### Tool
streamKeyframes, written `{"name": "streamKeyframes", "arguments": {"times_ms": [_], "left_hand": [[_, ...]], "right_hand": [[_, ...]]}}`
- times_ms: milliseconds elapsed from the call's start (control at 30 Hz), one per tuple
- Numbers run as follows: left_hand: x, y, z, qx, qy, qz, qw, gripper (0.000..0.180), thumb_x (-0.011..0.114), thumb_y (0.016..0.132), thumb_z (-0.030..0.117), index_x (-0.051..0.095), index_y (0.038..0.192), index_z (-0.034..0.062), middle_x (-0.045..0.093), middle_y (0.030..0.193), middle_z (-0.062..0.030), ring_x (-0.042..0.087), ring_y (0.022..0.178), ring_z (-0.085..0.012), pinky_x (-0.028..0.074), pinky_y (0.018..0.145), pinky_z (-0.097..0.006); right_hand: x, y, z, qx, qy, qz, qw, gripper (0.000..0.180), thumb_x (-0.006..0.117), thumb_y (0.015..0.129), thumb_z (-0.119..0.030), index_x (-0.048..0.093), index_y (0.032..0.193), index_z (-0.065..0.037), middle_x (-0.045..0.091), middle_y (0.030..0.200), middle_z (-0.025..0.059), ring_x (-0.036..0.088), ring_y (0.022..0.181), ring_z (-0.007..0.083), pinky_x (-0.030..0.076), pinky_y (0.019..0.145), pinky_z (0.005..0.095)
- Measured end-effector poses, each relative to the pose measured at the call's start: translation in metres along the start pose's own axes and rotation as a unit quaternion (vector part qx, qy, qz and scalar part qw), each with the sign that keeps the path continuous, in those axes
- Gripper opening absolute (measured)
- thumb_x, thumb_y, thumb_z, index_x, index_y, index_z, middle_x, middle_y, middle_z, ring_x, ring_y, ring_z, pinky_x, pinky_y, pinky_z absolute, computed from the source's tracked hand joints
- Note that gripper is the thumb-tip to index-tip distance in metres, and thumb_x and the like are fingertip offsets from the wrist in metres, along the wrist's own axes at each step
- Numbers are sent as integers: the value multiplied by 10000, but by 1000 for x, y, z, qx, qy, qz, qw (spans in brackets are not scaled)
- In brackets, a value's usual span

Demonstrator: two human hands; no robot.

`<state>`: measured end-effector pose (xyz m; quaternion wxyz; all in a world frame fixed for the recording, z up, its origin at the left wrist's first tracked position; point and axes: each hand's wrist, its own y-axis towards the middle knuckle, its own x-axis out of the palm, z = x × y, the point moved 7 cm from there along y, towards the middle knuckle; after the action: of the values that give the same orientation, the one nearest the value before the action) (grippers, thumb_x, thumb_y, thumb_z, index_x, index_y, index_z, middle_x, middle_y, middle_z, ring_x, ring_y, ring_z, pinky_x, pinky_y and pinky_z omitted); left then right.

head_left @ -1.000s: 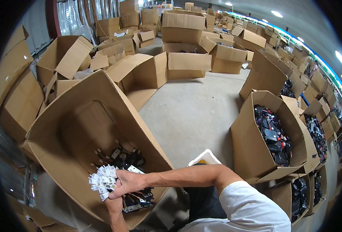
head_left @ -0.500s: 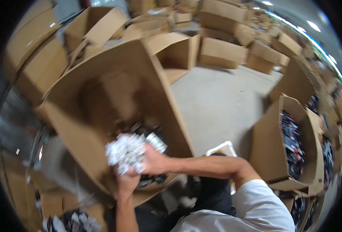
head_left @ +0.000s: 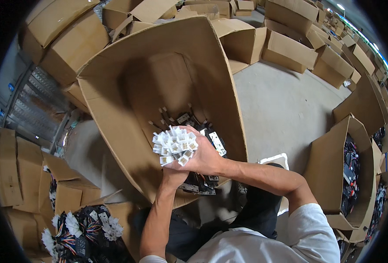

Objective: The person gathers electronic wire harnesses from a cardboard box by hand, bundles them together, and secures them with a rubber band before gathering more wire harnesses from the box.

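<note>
A bundle of white plastic wire connectors, packed together with their open ends up, is held between both hands over the near end of a tall cardboard box. My right hand wraps around its right side, fingers closed. My left hand grips it from below and in front, with part of its fingers hidden. Under and behind the hands, black electronic modules with pale labels and short leads lie at the bottom of the box. Whether the bundle's wires run to these modules is hidden by my hands.
At lower left, a carton holds black modules with coloured wires and white connector clusters. An open box of similar parts stands at right. A white-rimmed object sits by my leg. More cartons line the far floor; metal racking stands left.
The view has shifted, so the big box and the hands sit higher and farther right in the picture. Both hands still grip the connector bundle, which is now sharp instead of blurred.
</note>
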<state>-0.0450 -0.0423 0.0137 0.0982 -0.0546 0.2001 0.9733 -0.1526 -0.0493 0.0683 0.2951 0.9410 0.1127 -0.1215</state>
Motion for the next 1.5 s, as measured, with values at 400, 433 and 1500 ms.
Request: {"name": "streamKeyframes", "arguments": {"times_ms": [400, 433, 1500], "left_hand": [[-19, 9, -32, -129, -285, 62, 948, 399, 780, 846, 53, 581, 1191, 20, 631, 1025, -45, 637, 921, -192, 542, 916, -375], [-18, 13, -23, -126, -300, 39, 945, 363, 778, 849, 58, 586, 1155, 22, 626, 954, -36, 632, 878, -182, 535, 928, -390], [-77, 12, -27, -128, -283, 373, 874, 214, 791, 844, 30, 625, 978, 6, 652, 824, -68, 625, 705, -158, 537, 682, -307]], "right_hand": [[-68, 27, -8, -3, -60, -49, 997, 506, 776, 849, -303, 623, 1188, 39, 663, 1108, 185, 657, 997, 271, 535, 838, 362], [-84, 26, -7, 59, -45, -23, 997, 482, 756, 873, -296, 630, 1190, 45, 665, 1117, 189, 660, 993, 269, 534, 840, 359], [0, -56, 25, 90, -207, -194, 955, 440, 844, 748, -314, 711, 966, 44, 632, 993, 198, 594, 996, 350, 472, 884, 475]]}}
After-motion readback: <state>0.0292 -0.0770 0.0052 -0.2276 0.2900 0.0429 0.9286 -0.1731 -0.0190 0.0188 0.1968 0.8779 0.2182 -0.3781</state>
